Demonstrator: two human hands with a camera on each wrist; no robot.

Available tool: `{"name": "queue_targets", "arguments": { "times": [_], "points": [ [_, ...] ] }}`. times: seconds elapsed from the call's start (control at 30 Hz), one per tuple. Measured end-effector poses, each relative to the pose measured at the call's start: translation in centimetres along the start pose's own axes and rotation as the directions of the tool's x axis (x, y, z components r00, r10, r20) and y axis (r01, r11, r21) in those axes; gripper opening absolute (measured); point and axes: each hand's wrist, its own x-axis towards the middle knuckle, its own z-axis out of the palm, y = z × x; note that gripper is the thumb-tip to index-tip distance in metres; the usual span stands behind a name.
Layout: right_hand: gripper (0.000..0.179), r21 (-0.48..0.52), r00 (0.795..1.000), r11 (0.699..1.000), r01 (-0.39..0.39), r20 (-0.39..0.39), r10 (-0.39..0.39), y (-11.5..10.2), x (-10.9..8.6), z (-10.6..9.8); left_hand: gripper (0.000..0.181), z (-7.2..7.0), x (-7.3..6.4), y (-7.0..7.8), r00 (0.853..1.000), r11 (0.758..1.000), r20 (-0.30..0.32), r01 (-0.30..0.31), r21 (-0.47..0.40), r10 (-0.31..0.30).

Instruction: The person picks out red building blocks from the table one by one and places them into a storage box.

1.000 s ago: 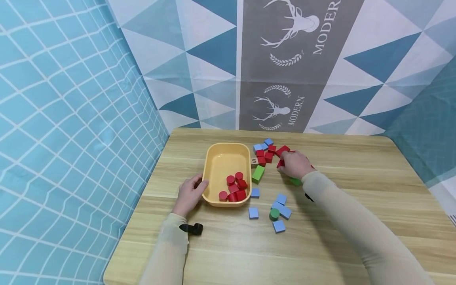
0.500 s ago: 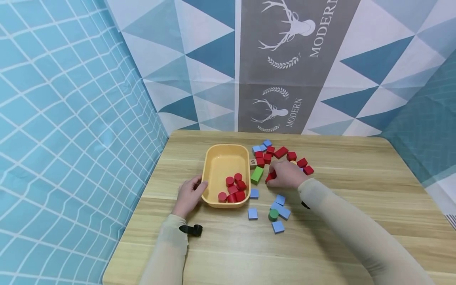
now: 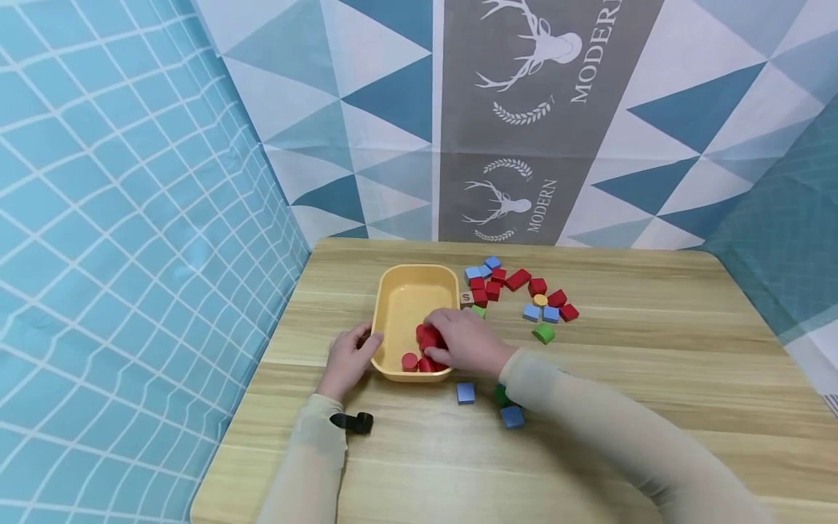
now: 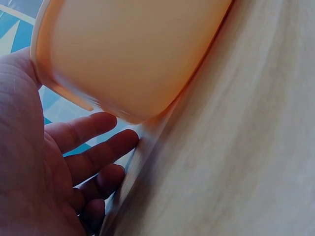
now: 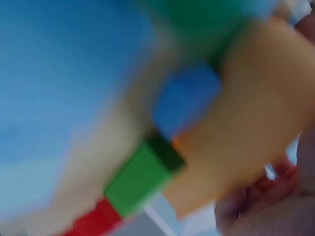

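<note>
My left hand [image 3: 349,359] holds the left rim of a yellow plastic tray [image 3: 382,306], its thumb over the edge and its fingers outside. In the left wrist view the thumb is hooked on the tray [image 4: 128,59], while the other fingers are loosely bent beside its wall. My right hand [image 3: 468,340] is over the tray's right side, fingers bent down around a red block [image 3: 428,338] among the red pieces there. Its fingertips partly hide these pieces. A red cylinder [image 3: 409,362] stands in the tray's near part. The right wrist view is blurred; the right hand [image 5: 275,196] shows at its edge.
Right of the tray lie red blocks [image 3: 518,279], blue blocks [image 3: 532,312], a green half-round block [image 3: 544,333] and a letter block [image 3: 466,298]. A blue block [image 3: 465,394] lies nearer on the wooden table [image 3: 419,451]. My right forearm partly covers a green cylinder [image 3: 502,395].
My right hand has picked up a red block from the pile on the right and carried it left into the tray. My left hand has stayed on the tray's rim.
</note>
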Motion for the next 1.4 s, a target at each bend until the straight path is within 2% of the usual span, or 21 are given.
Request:
{"name": "queue_targets", "arguments": {
  "times": [0.1,0.23,0.4,0.73,0.87,1.0,1.13,1.2,1.3,1.4],
  "points": [
    [0.063,0.023,0.998,0.998,-0.058,0.032,0.058,-0.3,0.3,1.3,0.043,0.1,0.0,0.2,1.0,1.0,-0.003,0.013,-0.008,-0.013],
    [0.068,0.121,0.992,0.985,-0.119,0.043,0.115,-0.3,0.4,2.0,0.043,0.0,-0.1,0.3,1.0,1.0,-0.002,0.028,0.001,-0.028],
    [0.069,0.16,0.991,0.978,-0.132,0.054,0.124,-0.2,0.4,2.1,0.041,0.0,-0.2,0.2,1.0,1.0,0.006,0.027,0.006,-0.027],
    [0.072,0.171,0.993,0.978,-0.118,0.034,0.114,-0.3,0.3,2.1,0.043,0.0,-0.1,0.1,1.0,1.0,0.008,0.023,-0.003,-0.023],
    [0.072,0.116,0.996,0.99,-0.085,-0.017,0.087,-0.2,0.1,2.1,0.043,0.0,0.0,0.1,1.0,1.0,0.007,0.02,0.002,-0.02],
    [0.073,0.042,0.992,0.997,-0.07,-0.101,0.074,0.4,0.0,1.5,0.042,0.1,-0.1,0.1,1.0,1.0,-0.001,0.016,0.001,-0.016],
    [0.057,0.006,0.975,0.994,-0.106,-0.197,0.105,2.3,0.4,0.2,0.041,0.1,0.0,0.1,1.0,1.0,-0.002,0.011,-0.005,-0.011],
    [0.049,-0.027,0.966,0.989,-0.143,-0.221,0.134,3.9,0.6,-0.4,0.041,0.2,0.0,0.1,1.0,1.0,0.0,0.014,-0.009,-0.014],
    [0.05,-0.099,0.967,0.969,-0.226,-0.147,0.21,6.4,0.8,-0.9,0.041,0.1,0.0,0.1,1.0,1.0,0.004,0.021,-0.015,-0.021],
    [0.056,-0.192,0.97,0.951,-0.241,-0.035,0.239,8.2,0.4,-0.7,0.041,0.1,-0.1,0.1,1.0,1.0,0.007,0.024,-0.015,-0.024]
  ]
}}
